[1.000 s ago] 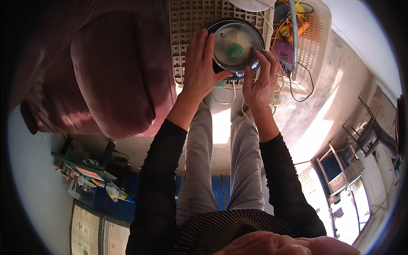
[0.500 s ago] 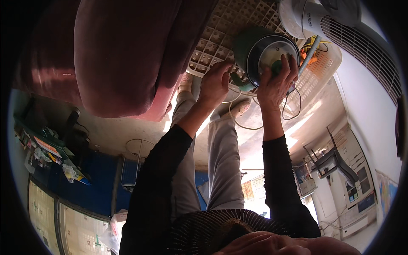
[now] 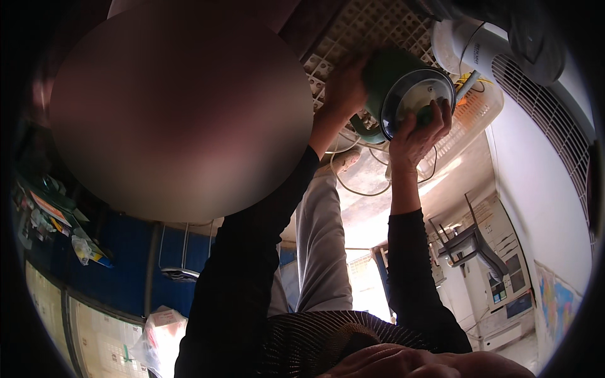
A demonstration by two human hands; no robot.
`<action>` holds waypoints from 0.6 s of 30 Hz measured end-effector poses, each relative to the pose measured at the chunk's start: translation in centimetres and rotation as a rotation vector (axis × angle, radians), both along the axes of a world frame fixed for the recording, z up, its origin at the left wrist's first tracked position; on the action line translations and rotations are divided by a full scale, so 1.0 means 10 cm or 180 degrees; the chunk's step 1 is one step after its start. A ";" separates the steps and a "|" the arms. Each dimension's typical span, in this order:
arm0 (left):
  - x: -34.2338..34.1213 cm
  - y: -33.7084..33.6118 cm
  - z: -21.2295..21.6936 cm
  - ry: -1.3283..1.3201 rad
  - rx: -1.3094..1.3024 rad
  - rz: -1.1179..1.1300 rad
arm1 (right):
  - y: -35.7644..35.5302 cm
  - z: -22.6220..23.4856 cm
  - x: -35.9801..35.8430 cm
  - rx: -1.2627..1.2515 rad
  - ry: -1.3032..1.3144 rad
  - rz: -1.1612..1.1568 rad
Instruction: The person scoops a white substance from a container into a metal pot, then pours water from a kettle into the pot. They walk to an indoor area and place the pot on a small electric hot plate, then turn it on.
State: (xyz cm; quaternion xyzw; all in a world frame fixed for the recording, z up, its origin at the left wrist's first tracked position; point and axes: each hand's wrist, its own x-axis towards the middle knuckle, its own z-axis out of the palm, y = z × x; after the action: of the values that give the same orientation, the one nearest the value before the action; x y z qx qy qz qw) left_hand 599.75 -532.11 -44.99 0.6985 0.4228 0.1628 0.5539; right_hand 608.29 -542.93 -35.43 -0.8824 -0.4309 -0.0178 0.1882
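While the lower edge of the view is filled by a dark ribbed garment (image 3: 328,343) and two black sleeves rising from it, the grey trouser legs (image 3: 321,252) run up the middle toward the hands. The right hand (image 3: 417,135) is raised with its palm turned toward the camera, fingers curled up and pressed against the lower rim of a round green appliance (image 3: 403,88) — a fan-like housing with a pale circular face ringed in dark trim. The left hand (image 3: 343,91) grips the housing's left flank from behind; its fingers wrap out of sight, so I cannot tell how they are spread. The appliance is held up between both hands, tilted, its face turned toward the right hand.

Just below it pale cables (image 3: 359,183) loop over the sunlit floor. Behind it lies a beige lattice panel (image 3: 368,28), and to its right an orange-and-white mesh basket (image 3: 469,116). Beyond that stands a white slatted unit (image 3: 535,82). A large blurred maroon shape (image 3: 179,107) covers the left — out of focus, its nature unclear.
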 end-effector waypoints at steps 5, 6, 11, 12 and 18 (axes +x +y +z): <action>0.03 0.00 0.06 0.0210 -0.0059 -0.0109 | -0.02 -0.01 0.02 -0.0002 -0.0108 -0.0009; 0.02 0.00 0.05 0.0199 -0.0035 -0.0106 | -0.01 -0.01 0.01 0.0015 -0.0100 -0.0010; -0.01 -0.03 0.11 0.0327 0.0111 -0.0099 | -0.04 -0.04 0.01 0.0058 -0.0058 -0.0016; -0.01 -0.03 0.10 0.0378 0.0130 -0.0115 | -0.03 -0.04 0.01 0.0070 -0.0048 -0.0012; -0.12 -0.06 0.24 0.0553 -0.0066 -0.0265 | -0.04 -0.01 0.03 0.0138 -0.0009 -0.0055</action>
State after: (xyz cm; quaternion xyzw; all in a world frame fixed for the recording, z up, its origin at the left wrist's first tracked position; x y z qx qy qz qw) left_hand 598.53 -532.72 -42.55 0.7212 0.4416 0.0740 0.5286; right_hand 608.56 -543.33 -35.55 -0.8817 -0.4231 -0.0299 0.2065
